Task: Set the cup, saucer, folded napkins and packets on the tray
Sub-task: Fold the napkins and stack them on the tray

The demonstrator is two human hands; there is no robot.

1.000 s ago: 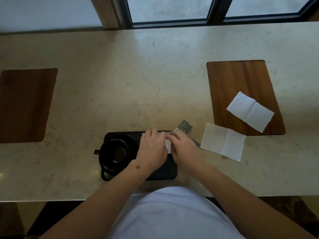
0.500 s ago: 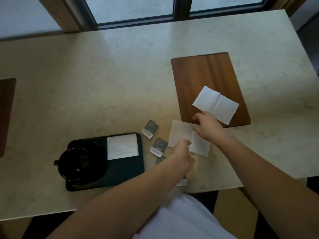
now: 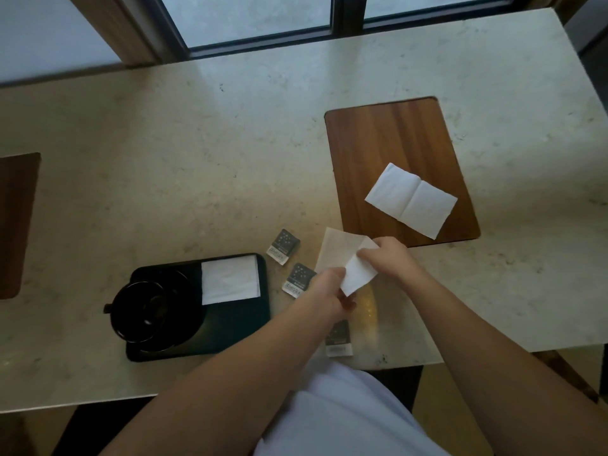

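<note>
A black tray lies near the table's front edge. On its left half stands a black cup on a black saucer; a folded white napkin lies on its right half. Right of the tray, my left hand and my right hand both grip a white napkin, its right half bent over. Grey packets lie on the table: one, a second, and a third partly under my left forearm.
A wooden placemat at the right carries an unfolded white napkin. Another wooden placemat shows at the left edge. A window runs along the table's far side. The table's right end is near.
My hands left the tray, where a folded napkin now lies, and moved right to a flat napkin. Both now hold it, with its right half lifted and bent over.
</note>
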